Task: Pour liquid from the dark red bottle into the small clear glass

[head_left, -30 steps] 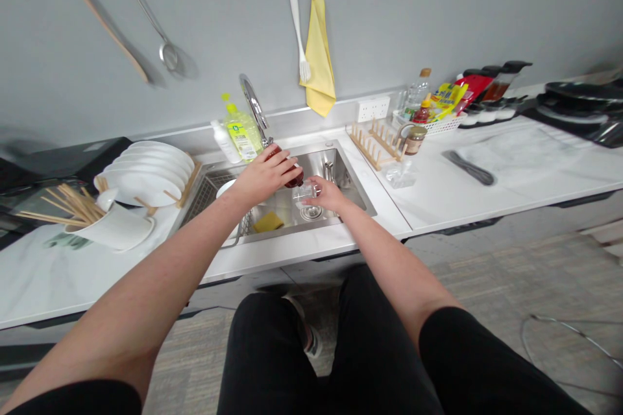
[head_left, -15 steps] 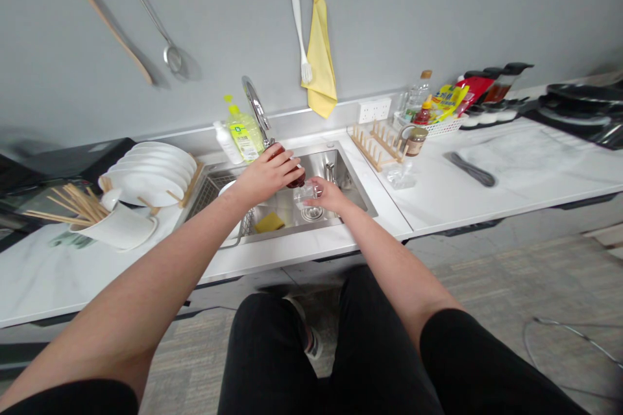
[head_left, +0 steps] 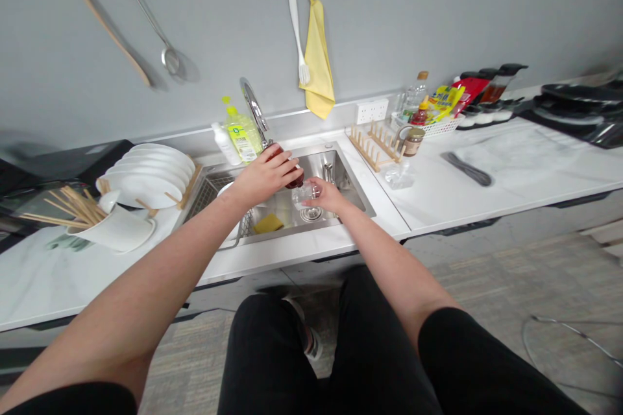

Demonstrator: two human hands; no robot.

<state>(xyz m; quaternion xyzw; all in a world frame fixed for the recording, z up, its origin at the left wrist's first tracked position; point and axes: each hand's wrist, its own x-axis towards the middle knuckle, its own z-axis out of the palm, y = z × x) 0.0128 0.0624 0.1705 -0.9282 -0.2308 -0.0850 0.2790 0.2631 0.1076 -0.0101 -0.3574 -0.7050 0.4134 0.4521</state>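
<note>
Over the sink, my left hand is wrapped round a dark red-brown bottle. The bottle lies tilted, its lower right end close to a clear glass cup. My right hand grips that cup from the right side. Fingers cover much of both things, and whether any liquid passes between them I cannot make out. Behind the left hand rises the chrome faucet. A yellow sponge lies low in the sink, left of the drain.
Left of the sink stand white plates in a rack and a white holder with chopsticks. Soap bottles stand behind. To the right are a wooden rack, a clear glass item, a jar and a dark cable.
Both hands keep their grip on the bottle and the cup, close together over the sink. The view has shifted very slightly; little else differs.
</note>
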